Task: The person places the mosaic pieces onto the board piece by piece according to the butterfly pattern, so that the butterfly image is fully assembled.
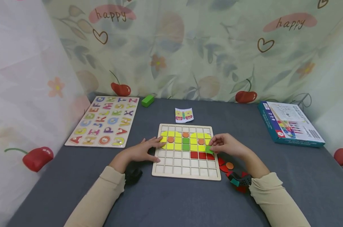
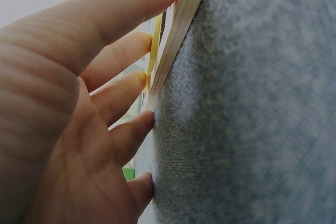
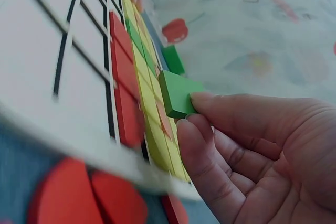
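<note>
A pale wooden grid board [image 1: 171, 170] lies on the table, with yellow, green and red tiles and several orange discs set in its upper and right cells. My left hand [image 1: 141, 149] rests on the board's left edge, its fingers spread and fairly straight. Between thumb and fingertips, my right hand [image 1: 231, 145] pinches a green square tile [image 3: 178, 95]. It holds that tile tilted above the board's right side, over the yellow tiles and the row of red tiles [image 1: 198, 155]. Beyond the board lies a small card [image 1: 184, 115] printed with a coloured butterfly pattern.
Loose red pieces [image 1: 224, 168] and an orange disc [image 1: 229, 165] lie off the board's right edge, some beneath the right wrist. An alphabet puzzle board [image 1: 123, 143] is at the left, a green block [image 1: 147, 101] at the back, and a flat box [image 1: 291, 123] at the right.
</note>
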{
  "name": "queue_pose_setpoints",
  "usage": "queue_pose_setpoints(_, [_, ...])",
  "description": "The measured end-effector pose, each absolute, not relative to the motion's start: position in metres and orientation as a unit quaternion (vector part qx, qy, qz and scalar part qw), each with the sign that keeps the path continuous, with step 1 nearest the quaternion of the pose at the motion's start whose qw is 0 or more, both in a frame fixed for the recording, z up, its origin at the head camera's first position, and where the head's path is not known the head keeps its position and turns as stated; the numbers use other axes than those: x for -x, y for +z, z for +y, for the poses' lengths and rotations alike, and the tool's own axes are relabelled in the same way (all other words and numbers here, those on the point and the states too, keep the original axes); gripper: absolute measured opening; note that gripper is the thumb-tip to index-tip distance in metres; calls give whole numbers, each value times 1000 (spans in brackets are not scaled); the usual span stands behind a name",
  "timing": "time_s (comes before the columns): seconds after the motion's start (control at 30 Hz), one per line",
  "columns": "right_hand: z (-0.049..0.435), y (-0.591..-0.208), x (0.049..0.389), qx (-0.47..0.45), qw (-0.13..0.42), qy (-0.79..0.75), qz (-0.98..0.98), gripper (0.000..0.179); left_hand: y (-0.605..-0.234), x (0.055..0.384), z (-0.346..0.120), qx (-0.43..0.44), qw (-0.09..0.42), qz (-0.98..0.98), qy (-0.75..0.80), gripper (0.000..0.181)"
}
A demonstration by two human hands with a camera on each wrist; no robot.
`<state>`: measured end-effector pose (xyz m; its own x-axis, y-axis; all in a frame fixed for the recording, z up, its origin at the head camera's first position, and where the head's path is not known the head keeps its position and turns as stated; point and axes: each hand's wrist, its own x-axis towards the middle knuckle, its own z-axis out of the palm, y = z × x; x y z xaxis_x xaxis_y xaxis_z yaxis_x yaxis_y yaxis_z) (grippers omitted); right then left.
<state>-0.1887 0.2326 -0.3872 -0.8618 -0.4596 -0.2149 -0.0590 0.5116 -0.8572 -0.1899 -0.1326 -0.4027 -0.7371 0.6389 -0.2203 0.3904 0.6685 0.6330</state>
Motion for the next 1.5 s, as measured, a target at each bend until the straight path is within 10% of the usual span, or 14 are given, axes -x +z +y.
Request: queue_pose_setpoints(1.5, [161,-400,194,206,209,-418,860,13,-405,192,-133,-286,222,887,285,72])
